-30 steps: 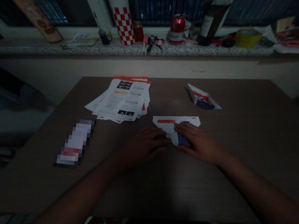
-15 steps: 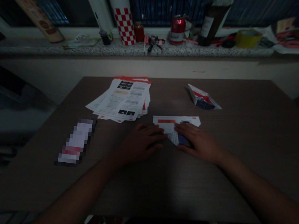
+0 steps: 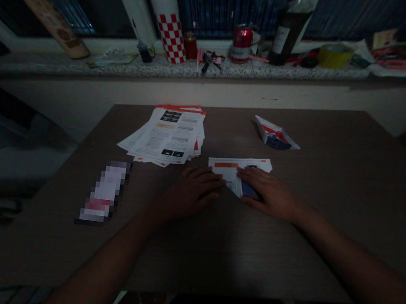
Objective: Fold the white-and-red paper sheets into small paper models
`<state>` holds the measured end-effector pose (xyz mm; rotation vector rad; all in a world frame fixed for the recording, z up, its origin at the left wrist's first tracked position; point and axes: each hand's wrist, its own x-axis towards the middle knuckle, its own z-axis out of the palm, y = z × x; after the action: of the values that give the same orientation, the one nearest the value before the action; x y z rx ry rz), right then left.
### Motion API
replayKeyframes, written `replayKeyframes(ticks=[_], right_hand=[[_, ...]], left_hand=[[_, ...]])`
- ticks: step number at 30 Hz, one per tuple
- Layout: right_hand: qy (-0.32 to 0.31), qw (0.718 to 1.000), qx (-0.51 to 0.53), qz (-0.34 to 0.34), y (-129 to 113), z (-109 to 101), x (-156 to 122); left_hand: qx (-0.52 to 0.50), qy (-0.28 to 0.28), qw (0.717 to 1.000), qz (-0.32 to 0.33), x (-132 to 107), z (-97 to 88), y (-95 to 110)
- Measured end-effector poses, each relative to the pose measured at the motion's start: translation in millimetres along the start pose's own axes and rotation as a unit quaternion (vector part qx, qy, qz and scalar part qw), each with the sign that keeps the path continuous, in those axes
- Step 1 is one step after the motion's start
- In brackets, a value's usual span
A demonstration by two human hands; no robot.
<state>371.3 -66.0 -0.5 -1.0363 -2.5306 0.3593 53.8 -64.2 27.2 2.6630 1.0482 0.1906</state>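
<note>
A folded sheet of printed paper (image 3: 230, 174), with an orange bar and a blue patch, lies flat on the brown table (image 3: 191, 249). My left hand (image 3: 195, 190) rests at its left lower edge, fingers stretched over the corner. From the other side, my right hand (image 3: 270, 192) lies flat on the paper's right half, fingers extended and covering part of it. Neither hand grips anything. Farther back on the right stands a folded paper boat (image 3: 277, 135) in white, red and blue.
Left of the hands is a fanned stack of printed sheets (image 3: 170, 135), with a blurred-out phone-like object (image 3: 105, 192) nearer me. Behind the table, the granite windowsill (image 3: 124, 69) holds a checkered bottle (image 3: 171, 34), a red can (image 3: 241, 44), a dark bottle (image 3: 285, 39) and yellow tape (image 3: 333, 56).
My left hand has shifted very slightly left over the paper's edge. The right hand and the folded paper hold their place; the view has tipped a little.
</note>
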Motion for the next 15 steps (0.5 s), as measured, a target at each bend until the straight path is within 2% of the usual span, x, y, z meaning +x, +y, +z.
replayKeyframes(ticks=[8, 15], right_hand=[[-0.007, 1.000, 0.000, -0.001, 1.5, 1.1, -1.9], [-0.017, 1.000, -0.011, 0.002, 1.4, 5.3, -5.4]], left_hand=[[-0.007, 0.019, 1.000, -0.021, -2.1, 3.5, -3.8], [-0.014, 0.012, 1.000, -0.017, -2.3, 1.4, -5.4]])
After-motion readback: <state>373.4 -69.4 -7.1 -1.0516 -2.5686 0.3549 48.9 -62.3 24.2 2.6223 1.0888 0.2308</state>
